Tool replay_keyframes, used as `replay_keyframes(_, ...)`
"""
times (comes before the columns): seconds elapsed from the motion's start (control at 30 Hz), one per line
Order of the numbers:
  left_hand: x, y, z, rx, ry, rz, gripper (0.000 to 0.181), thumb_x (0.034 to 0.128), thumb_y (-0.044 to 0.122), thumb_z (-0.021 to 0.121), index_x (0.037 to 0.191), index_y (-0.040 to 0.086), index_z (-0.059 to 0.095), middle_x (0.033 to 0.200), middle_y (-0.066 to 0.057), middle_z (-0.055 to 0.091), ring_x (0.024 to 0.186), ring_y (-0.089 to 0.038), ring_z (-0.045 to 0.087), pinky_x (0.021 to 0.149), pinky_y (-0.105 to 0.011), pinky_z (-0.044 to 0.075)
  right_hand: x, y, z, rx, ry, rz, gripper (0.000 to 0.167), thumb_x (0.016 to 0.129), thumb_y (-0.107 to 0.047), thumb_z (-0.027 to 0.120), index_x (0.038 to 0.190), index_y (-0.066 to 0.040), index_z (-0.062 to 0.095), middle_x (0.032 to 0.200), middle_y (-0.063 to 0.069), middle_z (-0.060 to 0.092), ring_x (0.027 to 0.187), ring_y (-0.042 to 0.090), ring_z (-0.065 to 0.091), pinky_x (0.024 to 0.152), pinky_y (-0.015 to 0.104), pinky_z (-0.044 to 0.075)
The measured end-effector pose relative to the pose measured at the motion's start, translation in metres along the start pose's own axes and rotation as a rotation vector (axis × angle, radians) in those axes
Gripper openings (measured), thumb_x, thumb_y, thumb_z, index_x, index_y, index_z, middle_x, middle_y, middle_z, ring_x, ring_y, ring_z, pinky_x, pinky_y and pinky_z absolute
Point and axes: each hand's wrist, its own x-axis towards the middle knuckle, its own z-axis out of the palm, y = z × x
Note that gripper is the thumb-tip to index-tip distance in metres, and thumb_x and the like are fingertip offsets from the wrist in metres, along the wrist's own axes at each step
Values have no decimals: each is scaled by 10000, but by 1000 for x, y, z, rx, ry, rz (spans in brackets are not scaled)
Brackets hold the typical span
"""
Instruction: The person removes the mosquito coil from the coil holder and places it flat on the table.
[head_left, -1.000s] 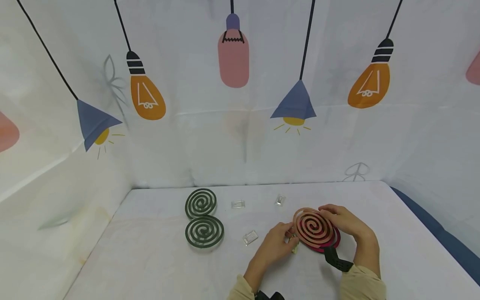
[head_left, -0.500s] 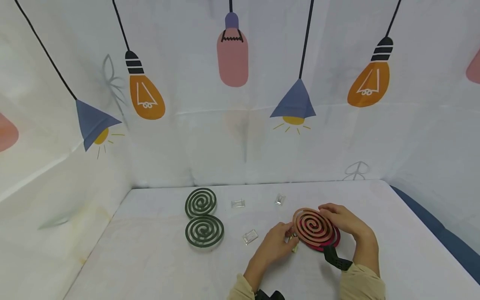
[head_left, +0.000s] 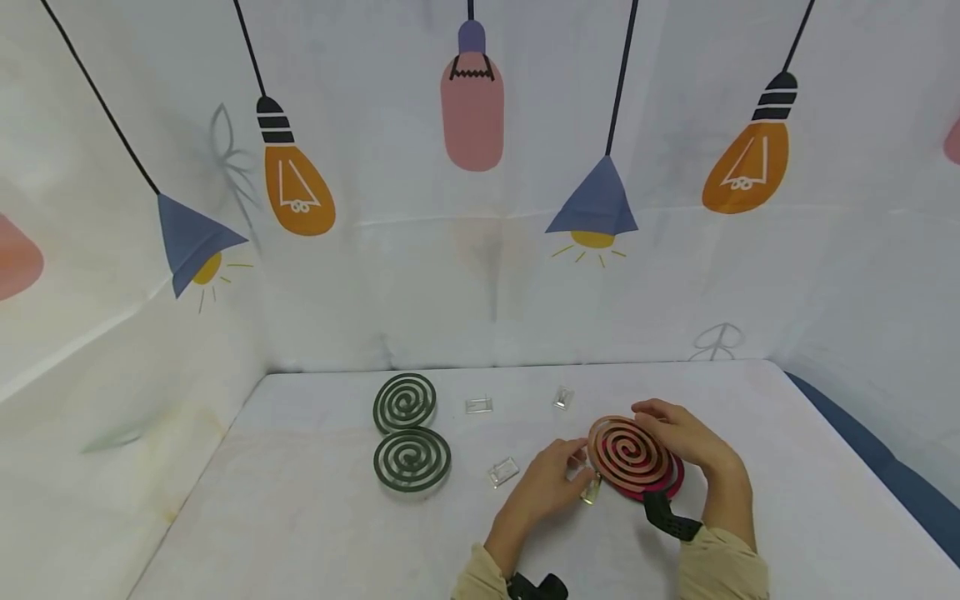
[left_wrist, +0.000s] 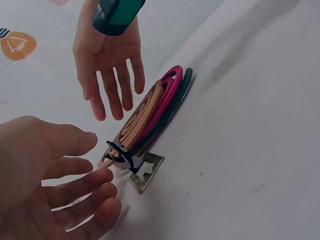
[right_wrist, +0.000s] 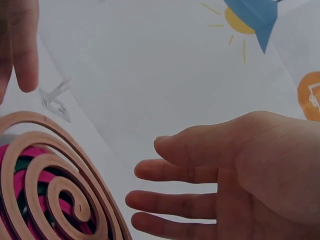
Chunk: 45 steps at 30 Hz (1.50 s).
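Note:
Tan (head_left: 606, 433), pink (head_left: 680, 482) and dark green (left_wrist: 186, 85) mosquito coils lean together in a tilted stack at the table's right. By their lower left edge is a small gold metal stand (left_wrist: 156, 160), with a black-and-white piece (left_wrist: 122, 156) beside it. My left hand (head_left: 551, 483) is just left of the stack, fingers spread and nothing held; the left wrist view shows its fingertips near the stand. Over the stack's upper right edge is my right hand (head_left: 686, 437), fingers stretched out. In the right wrist view its fingertips are apart from the tan coil.
Two green mosquito coils, one far (head_left: 376, 407) and one nearer (head_left: 408, 487), lie left of the middle. Clear little stands are scattered between: one at back (head_left: 478, 406), one farther right (head_left: 562, 398), one nearer (head_left: 503, 472). A printed white cloth (head_left: 420, 283) rises behind the table.
My left fingers have drawn slightly back from the stack, so more of the gold stand shows. My right hand has shifted a little up and left. The stack stays leaning.

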Motion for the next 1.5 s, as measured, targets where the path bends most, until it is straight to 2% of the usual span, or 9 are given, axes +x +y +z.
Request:
replay_keyframes(0.27,-1,-3,-11,-56,18,-19,376,912,173,589,1276,82,561,1092,-70,641,989,-167,621,819,-217,485,4,-16,6,11,7,-47,458,1000,-294,425,1327,23,467,1333,264,502,1212,429,493,951,557,431)
replay_keyframes(0.43,-1,-6,-17,-87,34,-41,360,923,183,581,1275,114,563,1115,-60,633,1007,-166,619,822,-228,491,6,-21,10,24,-5,-47,462,1002,-317,424,1339,-2,462,1338,249,504,1203,397,509,928,527,457)
replay_keyframes(0.53,-2,-8,-23,-103,47,-34,356,926,181,582,1274,109,563,1117,-71,632,1007,-181,624,820,-234,495,8,-23,12,32,-9,-48,467,1002,-327,425,1345,-12,458,1346,242,499,1200,389,511,922,519,463)
replay_keyframes(1.03,-7,-19,-52,-126,113,-54,349,929,191,586,1267,108,567,1116,-104,638,1003,-183,624,775,-210,505,14,-30,18,17,12,-135,420,1001,-318,434,1319,-49,489,1342,205,514,1192,363,506,933,527,447)
replay_keyframes(1.27,-10,-23,-66,-137,78,-92,348,935,204,577,1272,115,567,1134,-96,629,1019,-185,608,811,-253,508,20,-42,28,-1,-10,-198,414,998,-322,445,1301,-46,502,1321,205,528,1194,371,496,940,543,436)
replay_keyframes(1.5,-15,-28,-78,-136,72,-83,370,943,211,568,1290,86,548,1155,-116,621,1036,-206,601,814,-275,513,23,-50,35,-11,-16,-221,406,989,-340,461,1274,-60,531,1297,183,553,1179,354,519,949,530,432)
